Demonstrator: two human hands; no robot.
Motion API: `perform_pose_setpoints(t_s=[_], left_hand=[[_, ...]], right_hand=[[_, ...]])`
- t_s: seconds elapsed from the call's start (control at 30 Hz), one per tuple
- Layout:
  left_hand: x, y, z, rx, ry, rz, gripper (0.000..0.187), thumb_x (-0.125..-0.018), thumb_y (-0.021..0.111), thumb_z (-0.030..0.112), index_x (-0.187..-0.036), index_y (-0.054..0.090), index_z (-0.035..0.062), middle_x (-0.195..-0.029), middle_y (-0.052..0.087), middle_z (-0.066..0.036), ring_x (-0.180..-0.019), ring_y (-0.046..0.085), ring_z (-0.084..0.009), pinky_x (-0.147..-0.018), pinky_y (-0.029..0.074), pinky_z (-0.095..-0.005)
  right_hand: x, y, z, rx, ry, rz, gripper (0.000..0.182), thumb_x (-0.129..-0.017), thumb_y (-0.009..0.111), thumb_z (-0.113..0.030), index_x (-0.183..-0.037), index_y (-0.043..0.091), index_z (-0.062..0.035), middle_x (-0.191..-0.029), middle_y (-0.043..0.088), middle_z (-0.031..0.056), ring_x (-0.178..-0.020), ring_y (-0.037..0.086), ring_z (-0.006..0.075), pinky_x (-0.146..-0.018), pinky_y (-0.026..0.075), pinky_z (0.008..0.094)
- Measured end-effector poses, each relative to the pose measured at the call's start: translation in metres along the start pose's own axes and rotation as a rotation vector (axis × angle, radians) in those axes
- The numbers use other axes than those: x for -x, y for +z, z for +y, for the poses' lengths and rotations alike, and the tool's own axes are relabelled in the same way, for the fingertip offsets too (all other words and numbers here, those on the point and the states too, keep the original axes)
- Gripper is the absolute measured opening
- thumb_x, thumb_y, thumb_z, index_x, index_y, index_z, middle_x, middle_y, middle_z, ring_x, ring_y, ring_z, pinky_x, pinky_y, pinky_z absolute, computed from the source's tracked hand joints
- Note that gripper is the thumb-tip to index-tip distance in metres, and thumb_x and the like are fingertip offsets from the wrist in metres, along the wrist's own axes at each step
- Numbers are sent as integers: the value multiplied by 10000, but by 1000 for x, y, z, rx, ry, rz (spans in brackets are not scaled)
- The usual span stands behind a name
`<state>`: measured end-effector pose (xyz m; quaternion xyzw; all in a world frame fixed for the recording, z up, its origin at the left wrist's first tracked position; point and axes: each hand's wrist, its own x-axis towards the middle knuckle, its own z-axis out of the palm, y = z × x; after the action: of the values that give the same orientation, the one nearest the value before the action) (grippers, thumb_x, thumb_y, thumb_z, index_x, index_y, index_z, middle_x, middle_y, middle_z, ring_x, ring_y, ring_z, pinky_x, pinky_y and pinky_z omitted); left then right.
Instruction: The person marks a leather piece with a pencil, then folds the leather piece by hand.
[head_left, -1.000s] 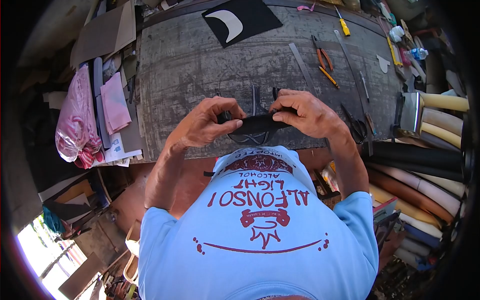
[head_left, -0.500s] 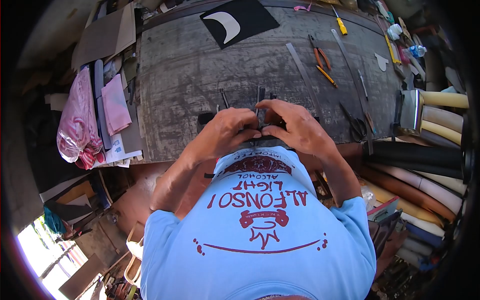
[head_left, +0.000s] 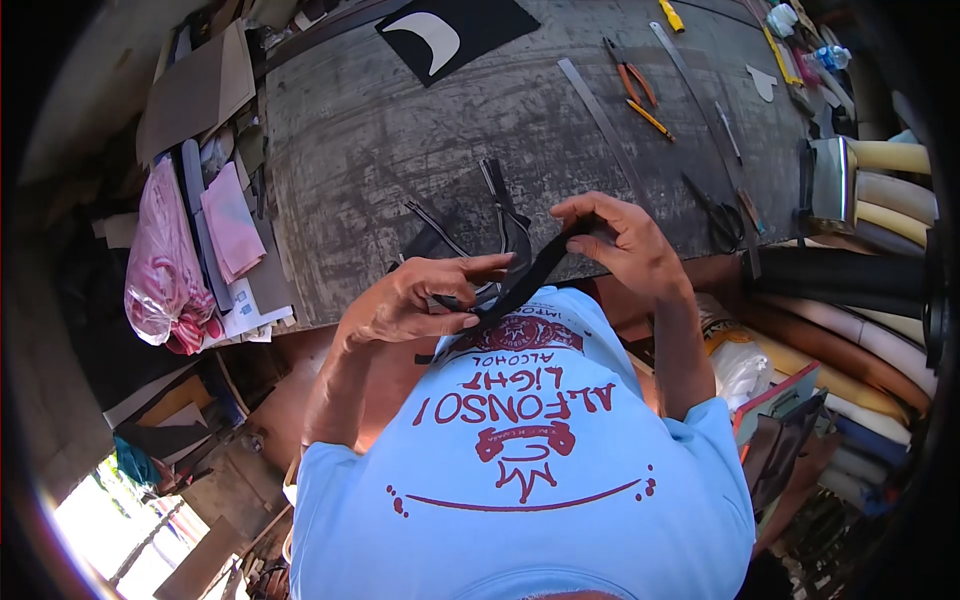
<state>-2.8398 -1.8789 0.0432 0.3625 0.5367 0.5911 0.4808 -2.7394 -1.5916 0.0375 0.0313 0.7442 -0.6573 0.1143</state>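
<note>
A black piece with zippers (head_left: 530, 280) is stretched at a slant between my hands, in front of the shirt at the table's near edge. Pale metal zipper teeth show on the strips that stick up from it and lean over the tabletop. My left hand (head_left: 415, 298) grips its lower part, thumb beneath and index finger reaching across the top. The upper right end is pinched between the thumb and fingers of my right hand (head_left: 630, 245). Folds and fingers hide part of the piece.
On the dark table (head_left: 350, 130) lie black scissors (head_left: 715, 212), orange-handled pliers (head_left: 632, 78), a yellow cutter (head_left: 650, 118), metal rulers (head_left: 600, 120) and a black sheet with a white crescent (head_left: 430, 42). Pink bundles (head_left: 165, 260) sit left; material rolls (head_left: 880, 240) are stacked right.
My hands were close together over the black piece. They have moved apart, the left one lower and the right one slightly right, drawing the black strip out between them. The camera view shifted a little.
</note>
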Motion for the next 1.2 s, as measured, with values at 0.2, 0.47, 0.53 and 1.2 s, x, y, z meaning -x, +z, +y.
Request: perform_pose_setpoints(t_s=[0.2, 0.47, 0.53, 1.2], left_hand=[[-9, 2, -2, 89, 106, -183, 170, -814, 735, 73, -744, 595, 6, -1408, 485, -309, -1237, 567, -403, -983, 459, -465], [-9, -7, 11, -70, 47, -226, 128, -845, 651, 22, -774, 553, -22, -1397, 516, -271, -1237, 572, -331, -967, 467, -401], [-3, -10, 15, -68, -8, -105, 115, -846, 652, -4, -785, 556, -21, -1350, 566, -251, -1173, 614, -289, -938, 482, -384], [-11, -69, -9, 161, -146, 332, 70, -834, 713, -3, -851, 652, -32, -1064, 701, -126, -741, 554, -48, -636, 431, -207]], right_hand=[[-37, -6, 13, -230, -65, -319, 559, -810, 716, 44, -1335, 551, -56, -1269, 580, 91, -1059, 601, 146, -940, 505, 306], [-64, -22, 15, -353, 27, -638, 686, -767, 791, -29, -1391, 507, -27, -1092, 666, 91, -981, 625, 137, -887, 513, 299], [-62, -31, 15, -282, 40, -514, 672, -764, 793, -22, -1377, 519, -16, -1051, 674, 89, -957, 635, 133, -865, 523, 290], [-46, -31, -13, -399, 124, 52, 557, -822, 738, -12, -1340, 540, 42, -1056, 651, 79, -901, 610, 89, -797, 525, 218]])
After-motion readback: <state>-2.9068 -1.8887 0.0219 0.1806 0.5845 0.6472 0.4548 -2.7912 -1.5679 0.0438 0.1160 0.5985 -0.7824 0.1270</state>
